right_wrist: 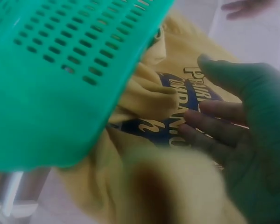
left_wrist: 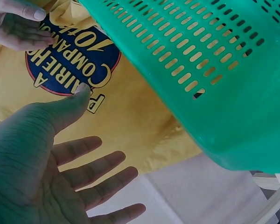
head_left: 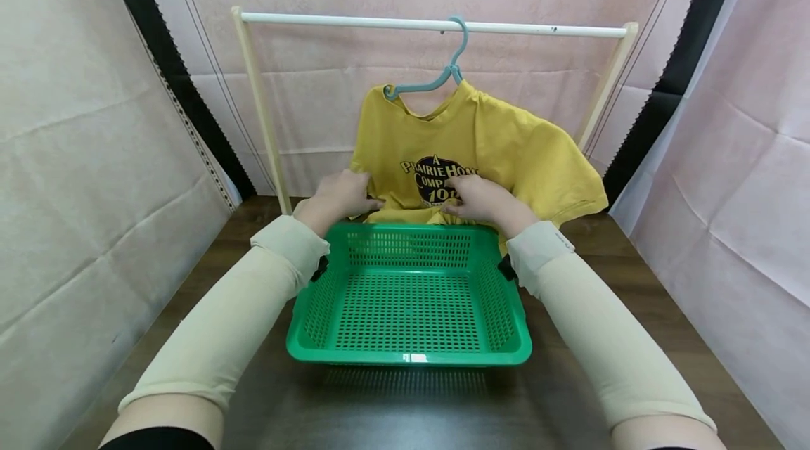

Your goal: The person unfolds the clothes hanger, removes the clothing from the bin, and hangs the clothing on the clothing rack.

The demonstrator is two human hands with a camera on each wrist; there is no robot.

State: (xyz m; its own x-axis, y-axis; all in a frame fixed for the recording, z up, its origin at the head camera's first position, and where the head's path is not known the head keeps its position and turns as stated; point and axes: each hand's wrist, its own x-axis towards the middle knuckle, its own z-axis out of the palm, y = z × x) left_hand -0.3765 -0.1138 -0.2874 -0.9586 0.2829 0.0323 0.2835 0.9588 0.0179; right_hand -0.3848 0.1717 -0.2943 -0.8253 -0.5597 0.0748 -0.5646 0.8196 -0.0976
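A yellow T-shirt (head_left: 506, 148) with a dark printed logo hangs on a light-blue hanger (head_left: 436, 81), its lower part bunched behind the green basket. The hanger's left arm end shows at the neckline, outside the left shoulder. My left hand (head_left: 342, 198) is by the shirt's left side; in the left wrist view its fingers (left_wrist: 102, 186) are spread, with nothing in them. Over the printed logo lies my right hand (head_left: 484, 202), its fingers (right_wrist: 214, 126) extended toward the cloth. Whether the fingertips touch the shirt I cannot tell.
A green perforated basket (head_left: 410, 357) stands on the dark wooden table (head_left: 405, 415), between my forearms. Behind it rises a rack with a white rail (head_left: 354, 22) and cream side posts (head_left: 262, 112). Pale cloth walls (head_left: 95, 155) enclose the table at the back and sides.
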